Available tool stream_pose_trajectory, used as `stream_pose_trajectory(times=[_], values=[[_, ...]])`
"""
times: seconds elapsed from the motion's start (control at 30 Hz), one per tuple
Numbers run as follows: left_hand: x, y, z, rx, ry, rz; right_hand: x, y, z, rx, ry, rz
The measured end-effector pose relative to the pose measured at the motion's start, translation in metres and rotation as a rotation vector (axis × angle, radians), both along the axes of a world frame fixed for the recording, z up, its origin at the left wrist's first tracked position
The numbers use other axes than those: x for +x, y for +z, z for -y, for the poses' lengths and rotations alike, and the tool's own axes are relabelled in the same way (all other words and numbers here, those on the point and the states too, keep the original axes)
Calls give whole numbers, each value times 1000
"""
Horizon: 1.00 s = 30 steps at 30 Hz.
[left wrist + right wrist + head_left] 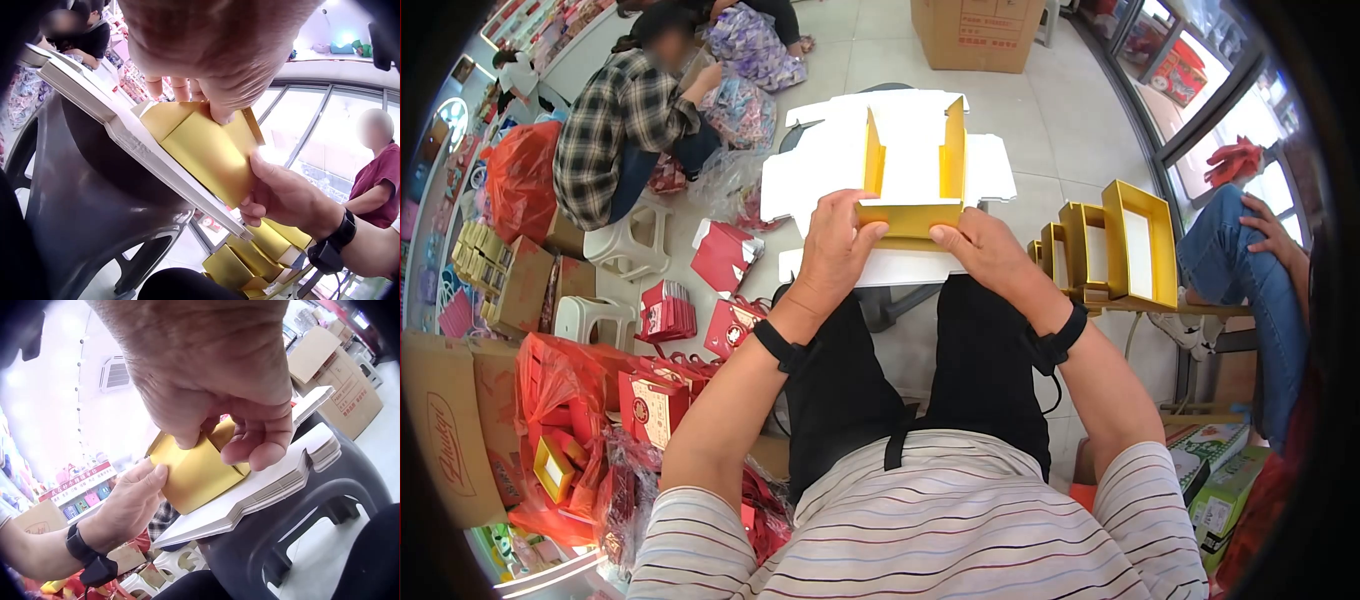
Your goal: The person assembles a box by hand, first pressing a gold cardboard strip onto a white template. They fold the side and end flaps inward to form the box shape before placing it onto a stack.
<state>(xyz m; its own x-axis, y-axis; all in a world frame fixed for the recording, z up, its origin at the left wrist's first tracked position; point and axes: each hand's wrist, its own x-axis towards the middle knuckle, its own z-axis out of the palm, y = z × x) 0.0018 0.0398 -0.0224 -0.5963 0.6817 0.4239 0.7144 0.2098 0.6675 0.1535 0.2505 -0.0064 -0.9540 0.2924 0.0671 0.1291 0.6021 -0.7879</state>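
Note:
A partly folded gold cardboard box (910, 216) with a white inside is between my hands, its near wall and two side walls standing up. My left hand (837, 240) pinches the near left corner, thumb on the gold outer face. At the near right corner my right hand (988, 252) pinches the same wall; its thumb presses the gold face in the left wrist view. Beneath the box lies a stack of flat white cardboard blanks (275, 490), resting on a dark grey plastic stool (250, 550).
Finished-looking gold boxes (1141, 240) stand on a bench at the right, beside a seated person's knee (1215, 250). Red gift bags (668, 312), white stools (628, 240) and a crouching person (625, 120) are at the left. A big carton (972, 35) stands ahead.

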Motion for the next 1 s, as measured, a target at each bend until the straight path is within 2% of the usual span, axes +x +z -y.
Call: stream_pose_trajectory(times=[0.1,0.2,0.3,0.4,0.5,0.6,0.7,1.0], values=[[5,3,-1,-42,34,-139,3,7,7,-87,-21,-60],[10,11,-3,-37,38,-124,4,8,7,-55,-48,-1],[7,24,-6,75,-46,-248,6,21,10,26,-87,79],[11,22,-4,-105,33,-481,8,27,19,231,-115,-68],[9,23,3,-82,-49,-459,10,14,16,439,-65,-237],[8,25,6,-197,-99,-489,11,11,16,480,-7,-197],[6,27,1,-171,-128,-546,8,13,16,499,-2,-175],[-10,34,-10,-435,-269,-566,-1,9,10,509,79,41]])
